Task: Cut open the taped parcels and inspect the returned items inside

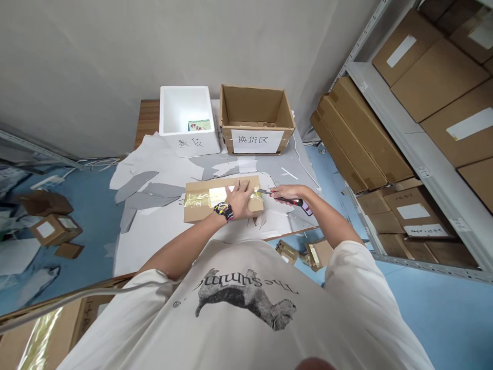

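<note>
A flat brown cardboard box (pixel 200 208) lies on the table, with shiny yellowish tape along it and a white label. My left hand (pixel 239 201) rests on the right part of its top, fingers spread and pressing down. In my right hand (pixel 287 193) is a utility knife (pixel 295 201) with a red and black handle. Its blade points left, at the taped right end of the box. Whether the blade touches the tape is too small to tell.
Behind the box stand a white foam box (pixel 192 142) and an open cardboard box (pixel 257 141) with a paper sign. Torn paper covers the table (pixel 148 115). A phone (pixel 307 208) lies near my right wrist. Shelves (pixel 408 139) of cartons stand right.
</note>
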A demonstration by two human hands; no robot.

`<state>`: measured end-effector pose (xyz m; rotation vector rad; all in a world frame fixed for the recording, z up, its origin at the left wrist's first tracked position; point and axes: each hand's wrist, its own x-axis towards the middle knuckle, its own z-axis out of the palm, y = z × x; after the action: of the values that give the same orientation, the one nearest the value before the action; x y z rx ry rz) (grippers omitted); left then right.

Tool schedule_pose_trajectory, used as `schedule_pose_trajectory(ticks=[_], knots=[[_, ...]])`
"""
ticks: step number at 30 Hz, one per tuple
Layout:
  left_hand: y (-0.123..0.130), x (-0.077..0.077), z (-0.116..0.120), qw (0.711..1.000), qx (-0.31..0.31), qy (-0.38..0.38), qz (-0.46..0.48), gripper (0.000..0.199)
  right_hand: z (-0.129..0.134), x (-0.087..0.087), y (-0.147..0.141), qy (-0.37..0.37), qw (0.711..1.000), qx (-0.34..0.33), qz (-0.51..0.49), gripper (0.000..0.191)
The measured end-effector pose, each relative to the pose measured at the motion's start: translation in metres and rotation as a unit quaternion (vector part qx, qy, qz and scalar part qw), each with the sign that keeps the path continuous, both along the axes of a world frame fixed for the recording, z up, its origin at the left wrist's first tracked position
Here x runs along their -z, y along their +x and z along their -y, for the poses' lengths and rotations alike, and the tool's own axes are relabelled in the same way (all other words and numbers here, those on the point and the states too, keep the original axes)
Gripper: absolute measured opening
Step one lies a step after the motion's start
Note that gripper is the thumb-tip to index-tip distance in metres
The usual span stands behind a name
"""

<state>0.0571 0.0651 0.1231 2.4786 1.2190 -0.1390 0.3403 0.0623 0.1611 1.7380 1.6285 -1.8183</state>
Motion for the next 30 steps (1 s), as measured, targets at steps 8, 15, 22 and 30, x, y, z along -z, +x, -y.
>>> schedule_pose_trajectory(ticks=[8,15,22,30], knots=[[0.000,-0.004,-0.006,1.000,-0.001,-0.003,0.017,0.104,0.003,0.001,-0.008,0.007,1.000,-0.023,0.007,0.043],[-0.009,-0.004,-0.011,0.995,-0.003,-0.011,0.097,0.122,0.046,-0.004,0.025,0.097,0.959,0.258,-0.064,0.036],[-0.045,-0.013,0.020,0.933,-0.065,-0.060,0.348,0.099,0.050,0.005,-0.096,0.253,0.854,0.451,-0.059,0.056],[-0.159,0.003,0.053,0.808,-0.315,-0.110,0.485,0.081,0.074,0.009,-0.269,0.414,0.907,0.070,-0.038,0.063]])
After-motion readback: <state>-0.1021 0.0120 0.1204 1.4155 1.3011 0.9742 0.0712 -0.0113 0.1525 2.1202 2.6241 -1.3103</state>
